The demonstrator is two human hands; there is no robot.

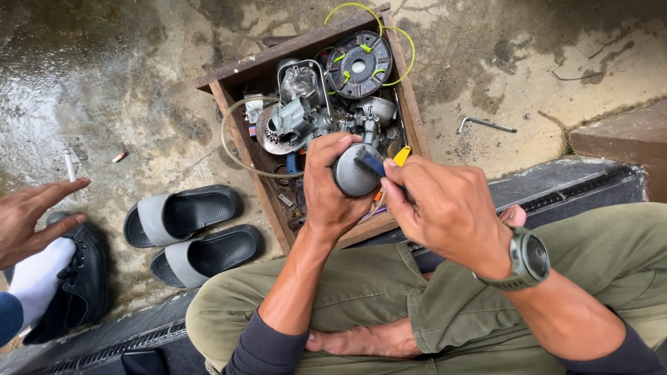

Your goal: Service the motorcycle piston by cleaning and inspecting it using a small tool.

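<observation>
The left hand [332, 187] grips a round metal part [353, 171] above the wooden box [260, 66]. The right hand [445, 208] pinches a small brush [372, 163], its bristles touching the part.

Looked steeply down from head height, close over the seated person's lap and both hands. Faced forward across the knees toward the wet concrete floor [104, 83], with the wooden box [236, 69] of parts just beyond. Caught another person's hand [31, 215] at the left edge. Only one view, nothing shared.
</observation>
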